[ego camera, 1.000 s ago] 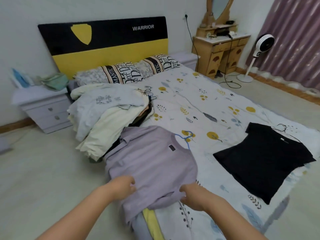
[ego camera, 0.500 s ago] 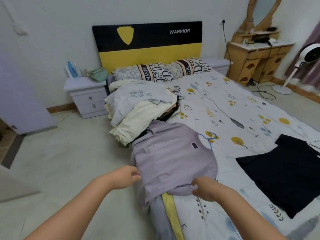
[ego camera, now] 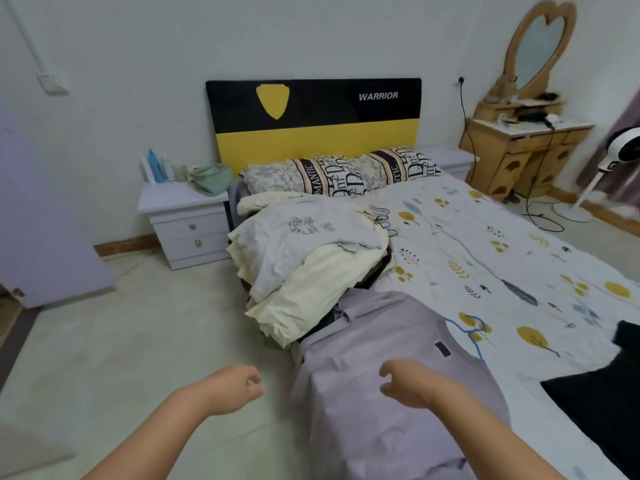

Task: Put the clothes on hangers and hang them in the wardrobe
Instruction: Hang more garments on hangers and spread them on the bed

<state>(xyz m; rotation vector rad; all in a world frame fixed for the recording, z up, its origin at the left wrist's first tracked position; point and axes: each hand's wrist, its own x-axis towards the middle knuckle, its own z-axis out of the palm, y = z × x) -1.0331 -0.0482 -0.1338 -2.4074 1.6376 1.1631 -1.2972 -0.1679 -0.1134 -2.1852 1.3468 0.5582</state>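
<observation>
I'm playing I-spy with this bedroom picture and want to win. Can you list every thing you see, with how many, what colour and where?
lilac shirt: 1, lilac, near bed edge, on a blue hanger
black shirt: 1, black, bed, far right
clothes pile: 1, pale grey and cream, left side of bed
pillows: 2, patterned, head of bed
headboard: 1, black and yellow, against wall
bedsheet: 1, white with yellow prints, on the bed
nightstand: 1, pale lilac, left of bed, bottles and a green bag on top
dressing table: 1, wooden, heart mirror, right
fan: 1, white, far right
left hand: 1, loosely curled, holding nothing, over the floor
right hand: 1, loosely curled, holding nothing, over the lilac shirt
</observation>
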